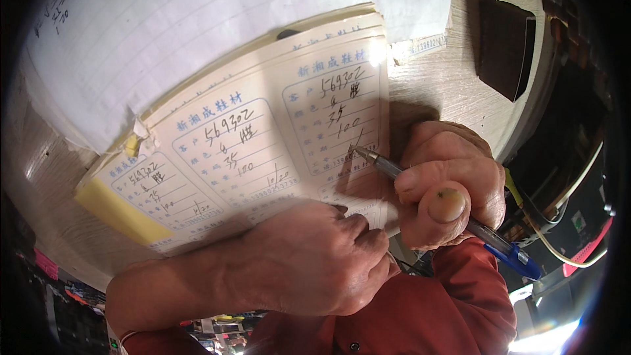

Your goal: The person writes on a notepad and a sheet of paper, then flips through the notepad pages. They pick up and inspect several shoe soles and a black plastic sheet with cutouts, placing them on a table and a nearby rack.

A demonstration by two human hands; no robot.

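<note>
- Form pad (273, 138): blue printed headings (209, 111), ruled boxes (231, 154), handwritten nos./chars.
- Cream, yellow strip (118, 207) at L; nr worktop's (437, 82) near edge.
- R hand (450, 187) clamped on blue-ended pen (389, 167), tip at R-most box.
- L hand (312, 256) curled on pad; grip: can't tell.

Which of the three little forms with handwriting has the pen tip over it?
The right-hand form, nearest the right hand. The pen tip is at its lower part; none is over the middle form or left form.
</note>
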